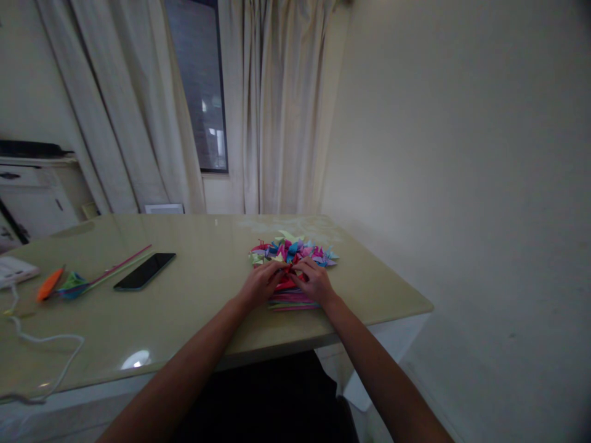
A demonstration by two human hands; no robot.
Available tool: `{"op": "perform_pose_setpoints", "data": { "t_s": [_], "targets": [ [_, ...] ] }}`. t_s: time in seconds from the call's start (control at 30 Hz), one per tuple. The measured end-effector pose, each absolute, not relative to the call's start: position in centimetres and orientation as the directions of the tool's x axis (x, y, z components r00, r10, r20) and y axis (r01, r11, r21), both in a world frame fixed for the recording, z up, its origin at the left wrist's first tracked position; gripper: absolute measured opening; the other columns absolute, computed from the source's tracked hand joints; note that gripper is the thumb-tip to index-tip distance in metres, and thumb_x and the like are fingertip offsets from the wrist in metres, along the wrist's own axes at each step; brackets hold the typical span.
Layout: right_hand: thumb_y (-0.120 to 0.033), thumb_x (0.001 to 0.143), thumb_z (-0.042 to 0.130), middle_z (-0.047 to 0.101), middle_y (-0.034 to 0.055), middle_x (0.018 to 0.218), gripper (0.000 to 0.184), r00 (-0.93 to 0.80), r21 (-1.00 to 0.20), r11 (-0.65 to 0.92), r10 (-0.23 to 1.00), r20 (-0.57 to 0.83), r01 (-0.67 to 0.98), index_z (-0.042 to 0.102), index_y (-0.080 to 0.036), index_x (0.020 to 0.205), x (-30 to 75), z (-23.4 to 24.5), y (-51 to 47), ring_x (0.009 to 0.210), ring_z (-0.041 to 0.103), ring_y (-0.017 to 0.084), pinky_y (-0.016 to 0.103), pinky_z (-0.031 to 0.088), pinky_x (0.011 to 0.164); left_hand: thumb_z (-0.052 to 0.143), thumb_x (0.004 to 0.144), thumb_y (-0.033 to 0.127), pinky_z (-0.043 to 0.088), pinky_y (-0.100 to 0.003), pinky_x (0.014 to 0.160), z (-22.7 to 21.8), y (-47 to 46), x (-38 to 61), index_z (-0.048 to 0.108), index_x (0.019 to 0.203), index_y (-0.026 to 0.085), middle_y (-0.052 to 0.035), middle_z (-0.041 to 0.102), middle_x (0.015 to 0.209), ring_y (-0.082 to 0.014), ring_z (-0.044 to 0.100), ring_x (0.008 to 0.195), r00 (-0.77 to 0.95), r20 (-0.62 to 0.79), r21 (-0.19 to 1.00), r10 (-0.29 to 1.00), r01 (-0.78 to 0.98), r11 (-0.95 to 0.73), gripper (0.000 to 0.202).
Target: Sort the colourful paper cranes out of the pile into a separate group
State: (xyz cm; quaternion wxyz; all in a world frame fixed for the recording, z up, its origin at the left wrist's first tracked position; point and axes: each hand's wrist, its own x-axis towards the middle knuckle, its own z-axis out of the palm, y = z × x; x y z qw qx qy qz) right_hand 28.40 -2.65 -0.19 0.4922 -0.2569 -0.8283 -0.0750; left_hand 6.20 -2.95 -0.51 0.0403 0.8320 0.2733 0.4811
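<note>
A bunch of colourful folded-paper pieces [302,249] in pink, blue, purple and pale green lies near the table's right end. Thin pink, purple and green stems [294,303] stick out from it towards me. Over its middle lies a glossy red ribbon-like strip [287,283]. My left hand [264,281] pinches this strip from the left, fingertips bent inward. From the right, my right hand [316,280] pinches it too, its fingertips close to the left ones. Both hands cover part of the bunch, and the exact spot between the fingertips is too small to make out.
The glossy table [198,314] carries a dark phone [145,271] left of the bunch. Further left lie a green-and-blue folded piece with thin stems [74,285], an orange tool [50,285], and a white device [16,271] with a cable. A wall [462,184] borders the right side.
</note>
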Motion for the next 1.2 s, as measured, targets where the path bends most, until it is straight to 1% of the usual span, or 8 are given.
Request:
{"op": "perform_pose_setpoints", "data": {
  "t_s": [0.3, 0.57, 0.7, 0.87, 0.93, 1.0, 1.1, 1.2],
  "targets": [
    [-0.028, 0.107, 0.061, 0.070, 0.0074, 0.094, 0.016, -0.392, -0.120, 0.863, 0.342, 0.854, 0.491, 0.076, -0.022, 0.107, 28.39, -0.22, -2.65, 0.086, 0.070, 0.021, 0.033, 0.061, 0.077, 0.059, 0.102, 0.021, 0.061, -0.030, 0.085, -0.48, -2.94, 6.34, 0.072, 0.123, 0.022, -0.0064, 0.081, 0.107, -0.0202, 0.078, 0.094, 0.345, 0.774, 0.400, 0.531, 0.385, -0.832, 0.024],
    [-0.029, 0.106, 0.063, 0.068, 0.0071, 0.093, 0.015, -0.394, -0.128, 0.859, 0.354, 0.848, 0.496, 0.076, -0.021, 0.104, 28.49, -0.31, -2.64, 0.082, 0.069, 0.021, 0.033, 0.061, 0.078, 0.062, 0.100, 0.021, 0.061, -0.032, 0.088, -0.47, -2.92, 6.22, 0.074, 0.121, 0.022, -0.0076, 0.082, 0.110, -0.0211, 0.078, 0.096, 0.357, 0.763, 0.428, 0.539, 0.346, -0.835, 0.024],
    [-0.030, 0.107, 0.064, 0.068, 0.0071, 0.094, 0.015, -0.387, -0.146, 0.855, 0.370, 0.845, 0.498, 0.075, -0.021, 0.104, 28.53, -0.41, -2.47, 0.084, 0.070, 0.021, 0.032, 0.060, 0.080, 0.064, 0.098, 0.020, 0.061, -0.033, 0.089, -0.26, -3.02, 6.30, 0.076, 0.117, 0.022, -0.0073, 0.082, 0.109, -0.0212, 0.078, 0.096, 0.344, 0.757, 0.462, 0.556, 0.320, -0.827, 0.023],
    [-0.037, 0.106, 0.065, 0.071, 0.0081, 0.098, 0.019, -0.372, -0.181, 0.847, 0.398, 0.838, 0.499, 0.073, -0.021, 0.112, 28.54, -0.50, -2.41, 0.090, 0.070, 0.023, 0.033, 0.060, 0.082, 0.063, 0.099, 0.024, 0.061, -0.029, 0.077, 0.16, -3.33, 6.53, 0.073, 0.110, 0.020, -0.0041, 0.081, 0.092, -0.0182, 0.077, 0.080, 0.301, 0.733, 0.549, 0.610, 0.269, -0.792, 0.015],
    [-0.042, 0.104, 0.067, 0.071, 0.0083, 0.098, 0.025, -0.356, -0.202, 0.840, 0.415, 0.837, 0.504, 0.071, -0.021, 0.118, 28.52, -0.56, -2.43, 0.084, 0.069, 0.022, 0.033, 0.060, 0.079, 0.062, 0.101, 0.028, 0.060, -0.027, 0.071, 0.18, -3.28, 6.59, 0.069, 0.107, 0.020, -0.0028, 0.079, 0.087, -0.0167, 0.075, 0.075, 0.271, 0.722, 0.590, 0.637, 0.240, -0.771, 0.013],
    [-0.044, 0.103, 0.069, 0.070, 0.0079, 0.097, 0.030, -0.336, -0.223, 0.832, 0.430, 0.838, 0.508, 0.070, -0.020, 0.121, 28.48, -0.64, -2.39, 0.073, 0.065, 0.020, 0.032, 0.059, 0.073, 0.060, 0.102, 0.034, 0.059, -0.026, 0.067, 0.09, -3.11, 6.60, 0.065, 0.105, 0.019, -0.0026, 0.077, 0.085, -0.0161, 0.074, 0.073, 0.234, 0.712, 0.626, 0.662, 0.213, -0.750, 0.015],
    [-0.041, 0.106, 0.065, 0.070, 0.0069, 0.095, 0.024, -0.314, -0.240, 0.830, 0.435, 0.844, 0.503, 0.071, -0.020, 0.117, 28.41, -0.71, -2.26, 0.064, 0.061, 0.017, 0.030, 0.057, 0.068, 0.060, 0.103, 0.039, 0.057, -0.026, 0.065, -0.06, -2.85, 6.58, 0.062, 0.101, 0.019, -0.0027, 0.075, 0.083, -0.0161, 0.072, 0.072, 0.212, 0.695, 0.663, 0.687, 0.181, -0.726, 0.020],
    [-0.034, 0.108, 0.060, 0.071, 0.0069, 0.091, 0.019, -0.310, -0.238, 0.844, 0.417, 0.854, 0.480, 0.073, -0.021, 0.109, 28.38, -0.62, -2.24, 0.074, 0.066, 0.020, 0.031, 0.057, 0.073, 0.064, 0.100, 0.039, 0.058, -0.027, 0.069, -0.11, -2.78, 6.60, 0.063, 0.098, 0.019, -0.0020, 0.074, 0.081, -0.0164, 0.072, 0.074, 0.229, 0.680, 0.680, 0.697, 0.158, -0.716, 0.020]
  ]
}}
